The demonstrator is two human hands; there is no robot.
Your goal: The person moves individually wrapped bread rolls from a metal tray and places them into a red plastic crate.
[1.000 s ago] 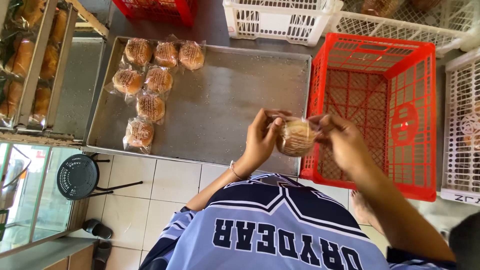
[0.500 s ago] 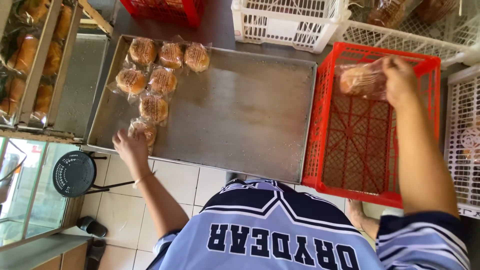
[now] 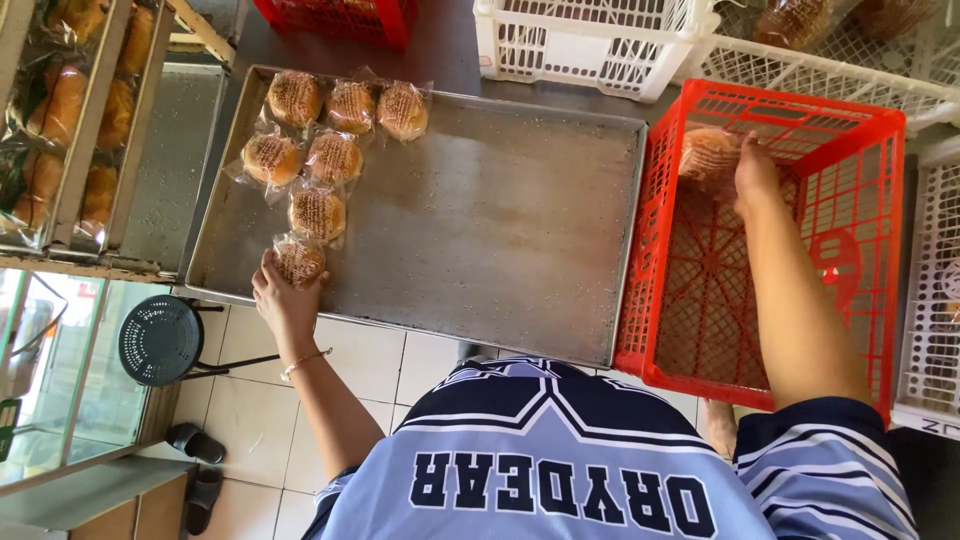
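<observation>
My left hand [image 3: 283, 298] reaches to the near left corner of a metal baking tray [image 3: 500, 230], its fingers closed around a wrapped sesame bun [image 3: 299, 260]. Several more wrapped buns [image 3: 318, 160] lie in the tray's far left corner. Deep inside a red plastic crate [image 3: 870, 250], my right hand [image 3: 755, 172] grips another wrapped bun [image 3: 706, 155] against the crate's far wall.
White plastic crates [image 3: 590, 40] stand beyond the tray and to the right of the red crate. A rack of wrapped loaves [image 3: 60, 110] is at the left. A black stool [image 3: 160, 340] and sandals [image 3: 195, 450] are on the tiled floor below.
Both hands held one bun in front of me a second ago. My right hand has carried it into the red crate and lowered it, while my left hand has reached the nearest bun on the tray.
</observation>
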